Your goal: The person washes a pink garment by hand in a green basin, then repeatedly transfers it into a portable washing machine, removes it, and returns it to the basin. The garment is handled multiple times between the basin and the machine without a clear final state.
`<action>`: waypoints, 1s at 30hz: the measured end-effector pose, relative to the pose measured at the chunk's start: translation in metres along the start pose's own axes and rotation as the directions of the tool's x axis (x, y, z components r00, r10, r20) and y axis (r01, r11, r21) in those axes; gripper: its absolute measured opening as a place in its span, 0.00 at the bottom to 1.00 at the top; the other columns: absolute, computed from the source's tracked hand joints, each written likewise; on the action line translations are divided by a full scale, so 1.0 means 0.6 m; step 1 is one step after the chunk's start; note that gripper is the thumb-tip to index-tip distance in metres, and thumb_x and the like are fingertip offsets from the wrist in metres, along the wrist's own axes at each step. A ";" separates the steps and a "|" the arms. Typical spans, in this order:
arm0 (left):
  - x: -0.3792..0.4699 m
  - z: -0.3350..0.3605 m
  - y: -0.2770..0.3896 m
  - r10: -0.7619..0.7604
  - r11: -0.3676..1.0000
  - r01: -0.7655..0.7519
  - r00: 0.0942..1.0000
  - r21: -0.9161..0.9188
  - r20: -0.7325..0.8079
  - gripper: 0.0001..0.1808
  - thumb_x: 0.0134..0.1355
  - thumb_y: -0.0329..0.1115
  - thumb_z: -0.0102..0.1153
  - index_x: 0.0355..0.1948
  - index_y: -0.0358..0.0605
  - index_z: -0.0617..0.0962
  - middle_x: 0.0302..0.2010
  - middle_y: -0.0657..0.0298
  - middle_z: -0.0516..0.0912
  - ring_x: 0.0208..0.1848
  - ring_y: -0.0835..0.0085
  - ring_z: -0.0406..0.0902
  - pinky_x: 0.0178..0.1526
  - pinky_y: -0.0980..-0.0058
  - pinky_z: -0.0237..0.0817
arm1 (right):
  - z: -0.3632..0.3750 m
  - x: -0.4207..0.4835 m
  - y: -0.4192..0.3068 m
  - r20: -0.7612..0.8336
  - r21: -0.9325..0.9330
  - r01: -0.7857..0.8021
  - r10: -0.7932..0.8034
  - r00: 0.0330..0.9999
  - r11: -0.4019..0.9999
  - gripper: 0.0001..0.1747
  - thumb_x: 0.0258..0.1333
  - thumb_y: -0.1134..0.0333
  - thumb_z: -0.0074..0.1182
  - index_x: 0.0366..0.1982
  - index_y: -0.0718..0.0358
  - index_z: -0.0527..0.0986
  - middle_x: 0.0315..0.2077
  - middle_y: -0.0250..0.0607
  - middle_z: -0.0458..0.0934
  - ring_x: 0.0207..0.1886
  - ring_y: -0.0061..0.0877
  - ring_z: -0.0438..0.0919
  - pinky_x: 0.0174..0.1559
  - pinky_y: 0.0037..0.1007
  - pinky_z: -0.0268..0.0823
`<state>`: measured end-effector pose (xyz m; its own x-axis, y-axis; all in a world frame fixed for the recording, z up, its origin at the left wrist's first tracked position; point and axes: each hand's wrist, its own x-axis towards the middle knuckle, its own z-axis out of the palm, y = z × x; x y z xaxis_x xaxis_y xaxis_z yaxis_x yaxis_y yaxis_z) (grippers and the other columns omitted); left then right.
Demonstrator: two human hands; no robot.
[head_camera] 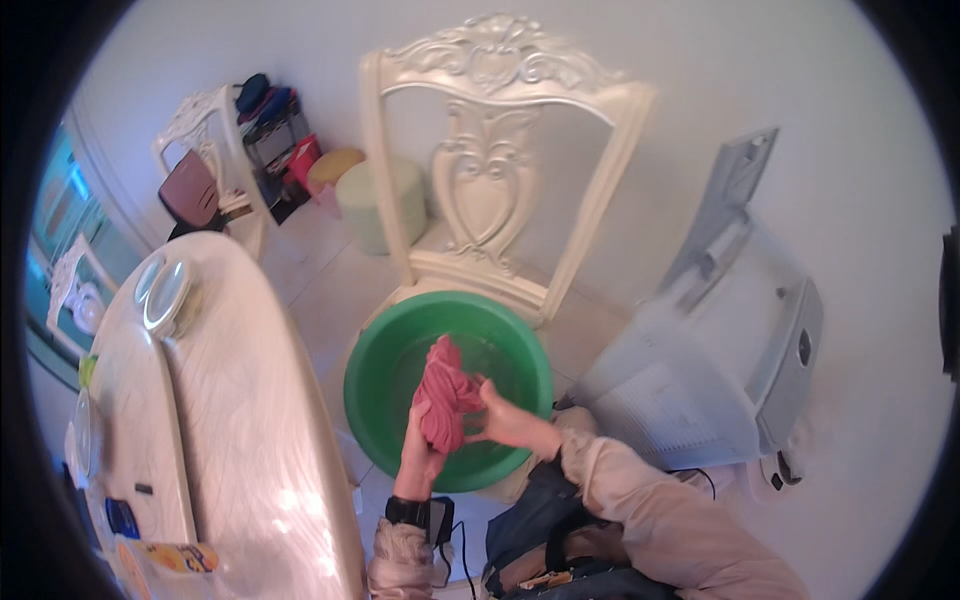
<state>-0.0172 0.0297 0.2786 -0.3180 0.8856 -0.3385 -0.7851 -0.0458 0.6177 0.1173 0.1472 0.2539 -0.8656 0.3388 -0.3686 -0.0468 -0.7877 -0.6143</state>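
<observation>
A bunched pink cloth [442, 390] with many folds is held over a round green plastic basin [367, 405]. My left hand [420, 446] grips its lower left side, the thumb lying along the folds. On the other side, my right hand [514, 424] has its thumb and fingers spread around the cloth's right edge; whether they grip it is unclear. The basin rests on the seat of a cream carved chair [491, 191], most of which it covers. What looks like shallow water lies in the basin.
To my left runs a glossy cream table [262, 420] with round glass-lidded dishes [166, 292]. A grey-white appliance [697, 375] with a raised lid stands at right. Behind are a pale green stool [379, 206] and another carved chair [247, 161]. A black cable [465, 551] hangs near my left wrist.
</observation>
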 end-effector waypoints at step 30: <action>0.015 -0.004 -0.018 0.707 0.131 -0.277 0.700 0.952 0.106 0.51 0.46 0.35 0.71 0.68 0.40 0.57 0.64 0.43 0.61 0.64 0.46 0.64 0.61 0.56 0.60 | 0.098 0.088 -0.063 -0.329 0.000 0.741 -0.699 0.634 0.672 0.12 0.60 0.71 0.56 0.44 0.62 0.70 0.36 0.34 0.78 0.39 0.20 0.80 0.42 0.23 0.72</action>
<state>-0.0129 0.0372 0.2673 -0.7211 0.6361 0.2747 0.4908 0.1891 0.8505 0.0445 0.1646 0.2985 -0.3526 0.9352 -0.0336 -0.6728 -0.2783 -0.6855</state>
